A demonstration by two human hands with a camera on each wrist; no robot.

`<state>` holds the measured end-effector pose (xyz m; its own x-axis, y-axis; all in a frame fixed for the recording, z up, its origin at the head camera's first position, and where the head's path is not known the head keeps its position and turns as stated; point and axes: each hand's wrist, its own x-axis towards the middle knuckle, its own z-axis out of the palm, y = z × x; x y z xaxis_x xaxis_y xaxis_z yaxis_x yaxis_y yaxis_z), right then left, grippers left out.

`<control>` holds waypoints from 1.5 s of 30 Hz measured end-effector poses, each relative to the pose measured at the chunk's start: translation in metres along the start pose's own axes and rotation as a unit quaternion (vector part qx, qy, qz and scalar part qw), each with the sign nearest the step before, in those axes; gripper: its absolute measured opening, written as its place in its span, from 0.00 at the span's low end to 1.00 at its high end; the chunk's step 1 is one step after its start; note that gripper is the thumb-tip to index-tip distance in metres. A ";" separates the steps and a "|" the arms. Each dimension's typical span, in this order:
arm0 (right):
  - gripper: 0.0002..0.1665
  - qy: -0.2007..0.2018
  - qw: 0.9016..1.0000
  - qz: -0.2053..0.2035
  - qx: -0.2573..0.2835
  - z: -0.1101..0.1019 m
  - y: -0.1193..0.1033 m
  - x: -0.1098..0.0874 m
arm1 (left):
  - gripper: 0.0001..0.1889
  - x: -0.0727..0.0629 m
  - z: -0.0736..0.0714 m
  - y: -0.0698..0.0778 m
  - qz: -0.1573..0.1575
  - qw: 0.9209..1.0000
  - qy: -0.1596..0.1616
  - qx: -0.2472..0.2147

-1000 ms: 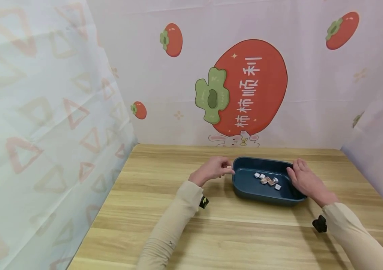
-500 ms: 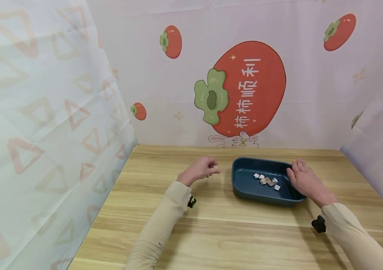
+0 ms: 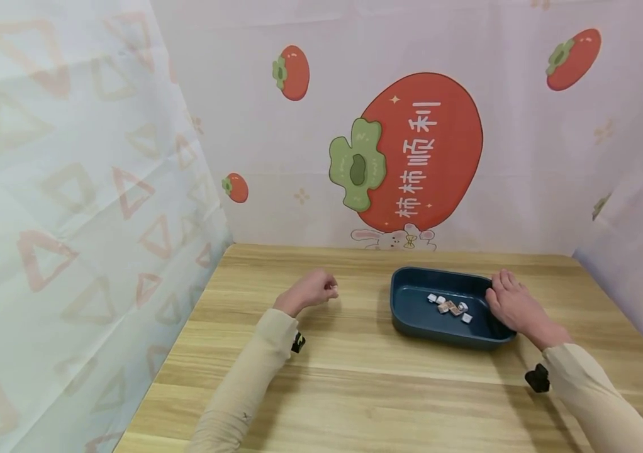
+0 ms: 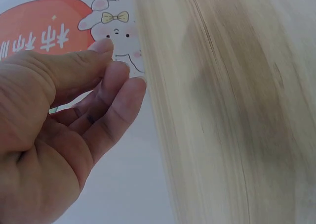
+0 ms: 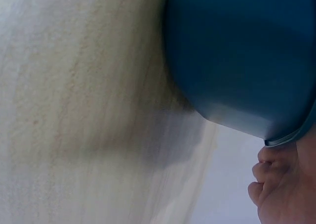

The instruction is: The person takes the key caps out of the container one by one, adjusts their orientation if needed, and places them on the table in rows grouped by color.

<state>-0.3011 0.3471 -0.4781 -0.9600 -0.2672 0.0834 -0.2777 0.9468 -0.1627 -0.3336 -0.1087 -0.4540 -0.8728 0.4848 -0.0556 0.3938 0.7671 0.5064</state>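
My left hand is over the left-middle part of the table, thumb and fingers pinching a small pale block that shows at the fingertips in the head view. In the left wrist view the fingers of the left hand come together at the thumb and hide the block. A dark blue oblong tray stands to the right, with several small white and brown blocks inside. My right hand rests on the tray's right end, fingers straight along the rim and thumb on the inner side.
The light wooden table runs back to a white cloth wall printed with persimmons. Another printed cloth hangs along the left edge. Black wrist cameras sit below the sleeve cuffs.
My left hand has moved left, away from the tray's left end, with the small pale block in its fingertips. The right hand, the tray and the blocks in it stay in place.
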 end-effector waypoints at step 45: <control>0.35 0.011 1.000 0.018 0.000 0.006 -0.005 0.000 | 0.03 -0.041 0.002 -0.051 -0.068 0.996 -0.007 0.057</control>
<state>-0.3002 0.3417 -0.4829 -0.9684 -0.2291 0.0989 -0.2430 0.9558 -0.1652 -0.3173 -0.1668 -0.4790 -0.9168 0.3781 -0.1287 0.3030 0.8684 0.3925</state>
